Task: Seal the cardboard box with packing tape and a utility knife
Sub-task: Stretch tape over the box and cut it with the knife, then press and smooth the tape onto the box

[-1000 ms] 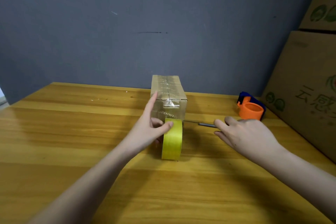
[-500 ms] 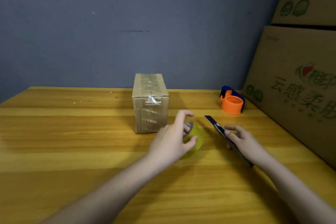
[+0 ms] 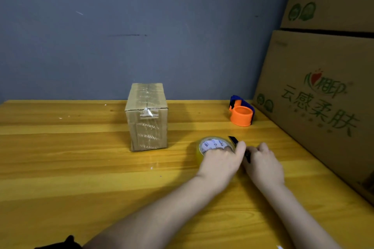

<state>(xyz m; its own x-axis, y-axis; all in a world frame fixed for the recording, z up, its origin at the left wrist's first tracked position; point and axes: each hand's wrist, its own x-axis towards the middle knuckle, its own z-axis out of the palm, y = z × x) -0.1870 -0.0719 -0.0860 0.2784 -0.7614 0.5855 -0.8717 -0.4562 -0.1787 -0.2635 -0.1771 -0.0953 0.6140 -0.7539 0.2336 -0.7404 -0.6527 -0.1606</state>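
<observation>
A small cardboard box (image 3: 146, 117) stands upright on the wooden table (image 3: 81, 168), with clear tape along its top seam and down its front. To its right a yellowish roll of packing tape (image 3: 212, 144) lies flat on the table, and my left hand (image 3: 220, 162) rests over its near side, gripping it. Just to the right, my right hand (image 3: 263, 164) is closed on a black utility knife (image 3: 234, 140), whose tip pokes out past my left fingers. Most of the knife is hidden by both hands.
An orange and blue tape dispenser (image 3: 241, 112) sits at the back right of the table. Large printed cardboard cartons (image 3: 323, 97) are stacked along the right edge. A grey wall (image 3: 141, 26) closes off the back.
The tape roll has moved right, away from the box, and now lies flat under my left hand. My right hand has brought the knife up beside the roll. The view has shifted right.
</observation>
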